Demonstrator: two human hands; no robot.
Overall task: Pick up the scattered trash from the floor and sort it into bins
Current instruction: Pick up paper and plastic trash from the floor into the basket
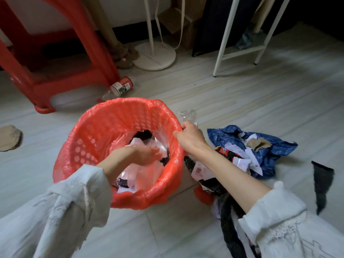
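Observation:
A bin (96, 127) lined with a red plastic bag stands on the floor in the middle of the view. White paper and dark wrappers (130, 175) lie inside it. My left hand (147, 154) reaches down into the bin with straight fingers pressing on the trash. My right hand (189, 135) grips the red liner at the bin's right rim. To the right, a blue plastic bag (275, 151) lies with paper scraps and snack wrappers (230, 155) on it. An empty plastic bottle (119, 88) lies on the floor behind the bin.
A red plastic stool (55, 53) stands at the back left. A white stand base (154, 56) and white frame legs (223, 43) are behind. A dark scrap (322, 181) lies at the right, a crumpled clear wrapper (186, 114) by the rim, a brown lump (9, 137) at the left edge.

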